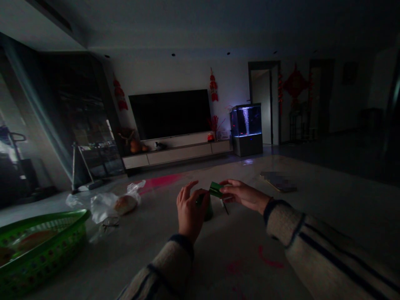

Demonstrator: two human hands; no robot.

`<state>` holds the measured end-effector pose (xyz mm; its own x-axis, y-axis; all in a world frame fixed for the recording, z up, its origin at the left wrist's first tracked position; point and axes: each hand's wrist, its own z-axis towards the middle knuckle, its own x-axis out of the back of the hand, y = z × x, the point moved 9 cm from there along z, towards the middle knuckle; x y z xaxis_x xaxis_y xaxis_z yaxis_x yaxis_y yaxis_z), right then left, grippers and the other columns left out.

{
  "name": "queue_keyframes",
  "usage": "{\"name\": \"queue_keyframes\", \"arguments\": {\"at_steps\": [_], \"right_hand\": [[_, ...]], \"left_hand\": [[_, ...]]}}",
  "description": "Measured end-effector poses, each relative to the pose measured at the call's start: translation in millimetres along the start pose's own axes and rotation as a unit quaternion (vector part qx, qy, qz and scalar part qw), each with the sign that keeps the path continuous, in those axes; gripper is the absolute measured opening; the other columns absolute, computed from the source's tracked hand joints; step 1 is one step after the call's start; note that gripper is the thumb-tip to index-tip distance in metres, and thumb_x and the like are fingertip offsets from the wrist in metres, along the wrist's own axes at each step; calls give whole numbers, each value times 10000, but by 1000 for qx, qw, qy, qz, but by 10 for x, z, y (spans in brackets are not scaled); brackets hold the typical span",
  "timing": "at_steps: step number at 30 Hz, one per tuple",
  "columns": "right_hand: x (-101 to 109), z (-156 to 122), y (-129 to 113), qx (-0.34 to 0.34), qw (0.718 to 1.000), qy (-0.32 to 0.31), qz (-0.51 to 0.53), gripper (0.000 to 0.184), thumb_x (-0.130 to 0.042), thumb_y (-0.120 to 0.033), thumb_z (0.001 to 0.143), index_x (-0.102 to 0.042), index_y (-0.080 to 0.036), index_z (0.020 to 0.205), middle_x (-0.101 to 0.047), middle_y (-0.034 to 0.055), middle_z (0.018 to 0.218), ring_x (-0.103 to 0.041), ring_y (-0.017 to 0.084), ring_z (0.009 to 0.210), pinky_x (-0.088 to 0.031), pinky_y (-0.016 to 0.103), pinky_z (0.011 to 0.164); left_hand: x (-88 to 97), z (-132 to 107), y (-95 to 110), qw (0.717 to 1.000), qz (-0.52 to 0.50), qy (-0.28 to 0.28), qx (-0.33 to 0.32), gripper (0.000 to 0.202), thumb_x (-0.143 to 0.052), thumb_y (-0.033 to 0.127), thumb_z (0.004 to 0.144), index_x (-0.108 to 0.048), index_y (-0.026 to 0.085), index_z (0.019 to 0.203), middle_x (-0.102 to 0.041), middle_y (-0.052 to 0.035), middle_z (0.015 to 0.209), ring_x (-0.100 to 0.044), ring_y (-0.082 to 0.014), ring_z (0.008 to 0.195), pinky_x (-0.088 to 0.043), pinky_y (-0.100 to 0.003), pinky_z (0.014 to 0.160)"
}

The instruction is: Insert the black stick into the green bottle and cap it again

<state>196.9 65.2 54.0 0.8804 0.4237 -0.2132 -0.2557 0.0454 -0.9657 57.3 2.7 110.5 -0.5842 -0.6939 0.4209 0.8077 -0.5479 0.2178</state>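
Note:
In the dim room my left hand point(189, 211) is curled around a small dark green container point(207, 209) standing on the table, thumb and fingers partly raised. My right hand point(243, 194) pinches a small green flat piece point(215, 189) just above and to the right of that container. A thin dark stick point(225, 206) pokes down below my right fingers. Both sleeves are light knit with dark stripes.
A green plastic basket point(59, 241) sits at the near left. Clear plastic bags with a round bun point(126, 204) lie beyond it. A flat dark object point(279, 182) rests at the right. Behind stand a TV point(170, 113), a low cabinet and a lit aquarium point(246, 121).

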Motion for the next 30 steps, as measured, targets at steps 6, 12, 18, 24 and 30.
{"name": "queue_keyframes", "arguments": {"at_steps": [6,12,18,24,30], "right_hand": [[-31,-7,-1,8,1000,-8,-28,325,-699,-194,588,-525,-180,861,-615,-13,795,-587,108,736,-437,234,669],[-21,5,-13,17,998,2,-67,377,-721,-176,545,-557,-175,884,-602,6,892,-566,116,795,-422,242,694],[-38,29,-99,76,994,-15,-75,385,-742,-172,526,-564,-168,867,-587,8,910,-550,136,880,-415,289,804],[-65,49,-128,108,990,-22,-90,414,-754,-171,513,-543,-169,869,-597,5,876,-564,140,861,-420,324,843],[-95,65,-89,93,986,-19,-136,448,-767,-191,490,-519,-163,862,-608,19,858,-575,152,843,-446,337,819]], "left_hand": [[29,9,-10,1000,-6,6,1,78,-580,252,758,-651,248,792,-586,-27,1077,-515,-213,997,-383,-424,903],[-14,2,-45,998,-66,-6,13,86,-574,259,760,-649,231,791,-594,-40,1047,-544,-205,958,-435,-399,842],[-182,-34,-143,980,-181,-40,78,202,-599,317,731,-598,189,887,-619,-54,912,-610,-165,799,-499,-316,732],[-307,-70,-200,962,-232,-77,125,311,-602,362,722,-590,177,972,-612,-61,915,-621,-162,780,-509,-309,725],[-243,-35,-105,969,-213,-79,93,282,-596,344,729,-613,178,956,-583,-56,925,-600,-152,796,-503,-285,711]]}}
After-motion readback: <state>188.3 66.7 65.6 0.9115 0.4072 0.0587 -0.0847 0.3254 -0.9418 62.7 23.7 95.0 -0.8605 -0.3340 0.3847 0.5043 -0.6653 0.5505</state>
